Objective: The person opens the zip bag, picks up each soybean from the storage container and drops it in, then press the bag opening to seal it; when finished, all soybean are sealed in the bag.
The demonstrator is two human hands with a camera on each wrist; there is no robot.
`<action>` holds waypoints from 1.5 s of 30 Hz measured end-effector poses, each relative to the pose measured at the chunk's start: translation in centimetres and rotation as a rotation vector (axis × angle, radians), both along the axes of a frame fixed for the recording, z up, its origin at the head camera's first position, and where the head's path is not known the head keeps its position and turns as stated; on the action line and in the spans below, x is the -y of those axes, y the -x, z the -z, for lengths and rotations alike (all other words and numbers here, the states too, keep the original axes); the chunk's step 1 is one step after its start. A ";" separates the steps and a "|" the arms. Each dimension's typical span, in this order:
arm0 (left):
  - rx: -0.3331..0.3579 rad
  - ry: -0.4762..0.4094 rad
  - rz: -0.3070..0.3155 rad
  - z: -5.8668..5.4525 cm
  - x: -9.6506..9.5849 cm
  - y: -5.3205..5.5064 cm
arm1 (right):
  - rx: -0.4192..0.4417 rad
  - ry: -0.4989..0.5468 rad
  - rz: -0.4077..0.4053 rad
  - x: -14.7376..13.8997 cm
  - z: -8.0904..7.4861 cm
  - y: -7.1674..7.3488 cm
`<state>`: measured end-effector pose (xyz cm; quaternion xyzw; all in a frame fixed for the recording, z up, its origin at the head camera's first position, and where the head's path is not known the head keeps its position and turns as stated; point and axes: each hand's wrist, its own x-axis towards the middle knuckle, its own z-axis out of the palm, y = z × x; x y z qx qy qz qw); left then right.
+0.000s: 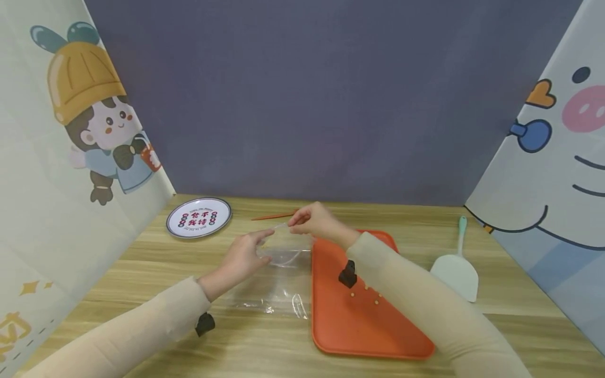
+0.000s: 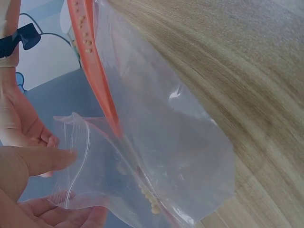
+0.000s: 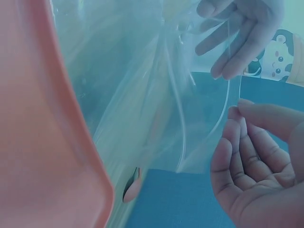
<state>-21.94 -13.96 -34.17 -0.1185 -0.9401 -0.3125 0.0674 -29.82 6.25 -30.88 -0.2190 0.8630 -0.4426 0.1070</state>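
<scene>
A clear zip bag lies towards me on the table, its mouth raised and spread. My right hand pinches the bag's lip between thumb and fingertips. At the opposite side, my left hand touches the mouth with thumb and fingers apart; in the right wrist view its fingers are fairly straight. Several small pale-yellow beans show at the bag in the left wrist view, apparently inside. More beans lie on the orange tray, right beside the bag and partly under my right forearm.
A round plate with printed characters stands at the back left. Behind my hands lies a thin orange-red spoon. To the right of the tray is a pale scoop-like shovel with a green handle. A grey partition closes off the back.
</scene>
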 end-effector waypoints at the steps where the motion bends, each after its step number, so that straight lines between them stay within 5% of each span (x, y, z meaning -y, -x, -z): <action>1: 0.002 -0.002 -0.001 0.0 0.0 0.0 | -0.002 0.004 0.000 -0.1 0.0 0.0; 23: 0.042 -0.028 -0.014 0.1 0.0 0.1 | 0.080 0.001 0.094 -7.9 0.1 0.6; 34: 0.026 -0.018 -0.005 0.2 -0.1 0.1 | 0.118 -0.114 0.051 -12.6 2.6 0.1; 45: 0.028 -0.020 -0.011 0.2 -0.1 0.2 | 0.166 -0.163 0.044 -14.3 5.4 -0.9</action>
